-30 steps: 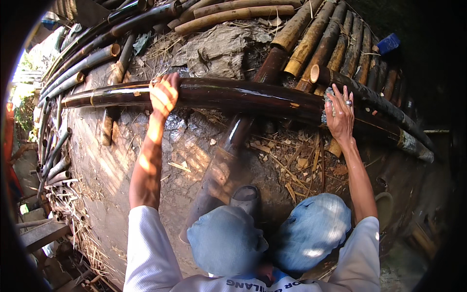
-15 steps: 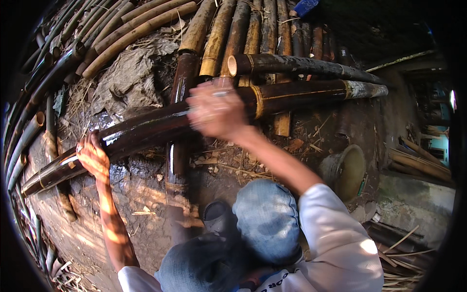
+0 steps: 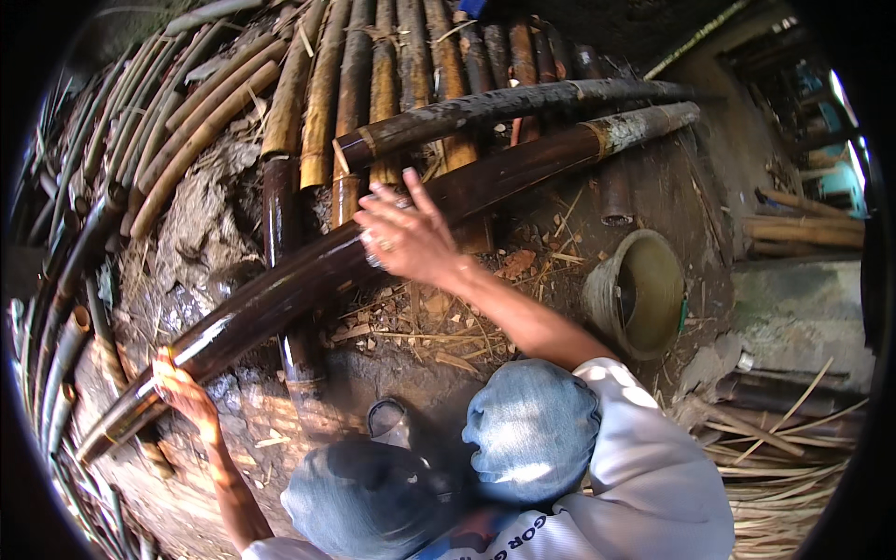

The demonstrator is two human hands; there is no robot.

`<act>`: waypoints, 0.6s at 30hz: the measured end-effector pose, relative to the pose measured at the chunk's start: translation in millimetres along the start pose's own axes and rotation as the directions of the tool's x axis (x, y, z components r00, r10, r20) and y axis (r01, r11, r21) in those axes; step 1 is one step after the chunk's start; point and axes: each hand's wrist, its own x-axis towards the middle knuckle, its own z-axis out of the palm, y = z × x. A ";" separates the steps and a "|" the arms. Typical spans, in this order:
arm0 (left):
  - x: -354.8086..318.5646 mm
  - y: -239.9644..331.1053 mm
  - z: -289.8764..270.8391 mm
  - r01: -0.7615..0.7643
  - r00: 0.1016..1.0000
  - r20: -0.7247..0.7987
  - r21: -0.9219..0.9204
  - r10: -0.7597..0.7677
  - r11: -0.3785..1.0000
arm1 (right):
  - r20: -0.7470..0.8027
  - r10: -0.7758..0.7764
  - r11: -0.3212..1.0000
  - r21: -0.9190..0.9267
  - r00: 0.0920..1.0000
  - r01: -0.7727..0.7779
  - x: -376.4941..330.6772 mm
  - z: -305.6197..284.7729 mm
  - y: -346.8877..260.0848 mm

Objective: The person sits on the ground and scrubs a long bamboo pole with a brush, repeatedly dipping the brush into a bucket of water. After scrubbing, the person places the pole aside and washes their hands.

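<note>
While crouching over dirt ground, left hand grips lower end of long dark bamboo pole, fingers curled around it. Right hand rests flat on pole's middle, fingers spread wide, not clenched. Pole runs slantwise from lower left up to pale-ended tip at upper right, lying across row of yellow-brown bamboo poles. Second dark pole just beyond it. Round clay pot on its side near right knee.
</note>
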 end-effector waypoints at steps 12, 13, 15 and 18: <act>98.2 285.2 -39.4 -0.028 0.748 0.564 -0.500 0.350 0.866 | 0.037 0.488 0.868 -0.122 0.872 -0.481 -45.1 -110.1 94.4; 103.1 325.3 -33.8 -0.015 0.670 0.621 -0.535 0.405 0.845 | 0.159 0.619 0.759 0.133 0.769 -0.638 -44.4 -97.6 47.5; 101.7 381.5 -19.4 -0.133 0.563 0.722 -0.401 0.402 0.906 | 0.011 0.241 0.969 0.058 0.971 -0.241 -74.1 -43.6 19.4; 80.2 370.6 -21.2 -0.193 0.681 0.657 -0.267 0.325 0.944 | -0.108 0.215 0.977 0.032 0.971 -0.213 -101.3 -67.4 68.3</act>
